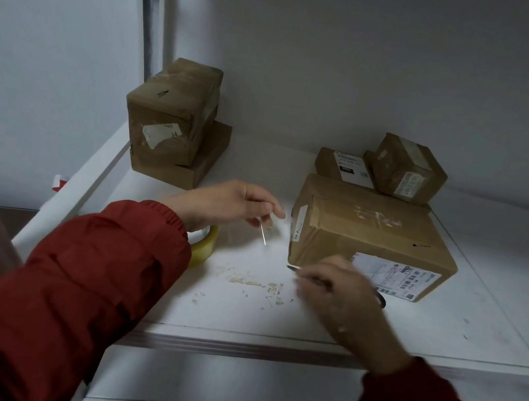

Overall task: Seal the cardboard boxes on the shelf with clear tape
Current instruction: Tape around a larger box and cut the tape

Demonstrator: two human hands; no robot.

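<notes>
the left hand (231, 205) pinches a strip of clear tape (263, 234) above the white shelf (238, 314), with the tape roll (205, 248) under its wrist. the right hand (344, 299), blurred, grips scissors (380, 301) just beside the near right box (371, 238).

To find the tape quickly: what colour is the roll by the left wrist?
Yellowish tape roll, best seen in the head view.

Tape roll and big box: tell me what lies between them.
Head view: the left hand, pinching what looks like a clear tape strip, hangs between tape roll and big box; under it, bare white shelf.
</notes>
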